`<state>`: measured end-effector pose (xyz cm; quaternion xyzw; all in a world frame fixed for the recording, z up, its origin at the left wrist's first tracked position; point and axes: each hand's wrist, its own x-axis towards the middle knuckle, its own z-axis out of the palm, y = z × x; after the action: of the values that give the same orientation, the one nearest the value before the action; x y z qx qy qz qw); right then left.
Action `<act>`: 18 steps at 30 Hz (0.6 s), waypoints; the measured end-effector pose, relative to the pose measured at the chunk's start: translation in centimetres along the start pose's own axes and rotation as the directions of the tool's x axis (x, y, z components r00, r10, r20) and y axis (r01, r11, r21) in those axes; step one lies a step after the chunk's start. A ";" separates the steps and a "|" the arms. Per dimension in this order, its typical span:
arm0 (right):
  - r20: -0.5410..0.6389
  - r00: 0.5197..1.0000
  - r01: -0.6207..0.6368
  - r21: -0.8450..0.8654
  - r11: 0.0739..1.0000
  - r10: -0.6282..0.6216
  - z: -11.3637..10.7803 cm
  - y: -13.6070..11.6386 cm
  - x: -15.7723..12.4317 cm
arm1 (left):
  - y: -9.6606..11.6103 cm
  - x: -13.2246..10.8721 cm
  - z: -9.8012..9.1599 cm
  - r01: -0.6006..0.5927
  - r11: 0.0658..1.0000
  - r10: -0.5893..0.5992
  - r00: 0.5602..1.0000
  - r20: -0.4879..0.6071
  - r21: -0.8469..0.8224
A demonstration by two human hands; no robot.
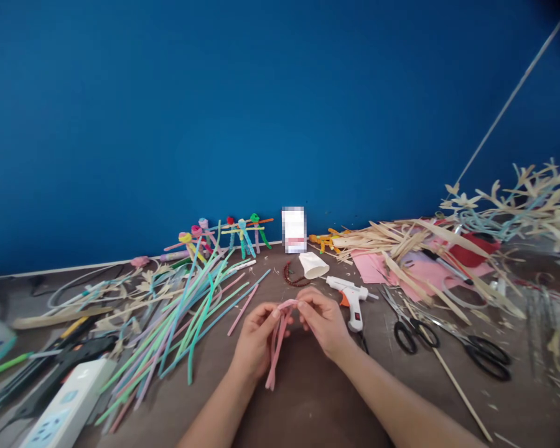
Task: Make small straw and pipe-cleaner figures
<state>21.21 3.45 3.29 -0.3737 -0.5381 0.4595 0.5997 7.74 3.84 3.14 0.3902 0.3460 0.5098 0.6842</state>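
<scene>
My left hand (256,339) and my right hand (324,320) meet above the brown table, and both pinch a bent pink pipe cleaner (277,345) at its folded top. Its strands hang down between my hands. Just beyond my right hand lies a white hot glue gun (353,303) with an orange trigger. To the left of my left hand spreads a loose pile of pastel pipe cleaners (186,330). A dark bead string (292,275) and a white paper piece (313,265) lie further ahead.
Two pairs of black-handled scissors (413,330) lie to the right, beside a thin wooden stick (457,386). Dried straw strips (401,242) heap over pink paper (429,277) at the back right. Pipe-cleaner figures (228,236) stand against the blue wall (261,112). A white power strip (70,404) sits front left.
</scene>
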 end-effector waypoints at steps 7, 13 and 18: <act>0.016 0.993 -0.118 0.048 0.992 0.117 0.0 -0.2 0.2 | 0.1 -0.1 0.3 0.044 0.999 -0.043 0.999 0.021 -0.032; 0.036 0.980 -0.197 0.169 0.966 0.194 0.1 -0.4 0.2 | 0.1 -0.2 0.4 0.028 0.996 -0.027 0.999 0.025 -0.080; 0.033 0.983 -0.186 0.172 0.967 0.183 0.1 -0.2 0.4 | 0.3 -0.1 0.9 0.071 0.992 -0.070 0.997 0.017 -0.102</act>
<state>21.15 3.74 3.59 -0.3643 -0.4641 0.5617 0.5800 8.33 3.66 3.81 0.3455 0.3282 0.4998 0.7233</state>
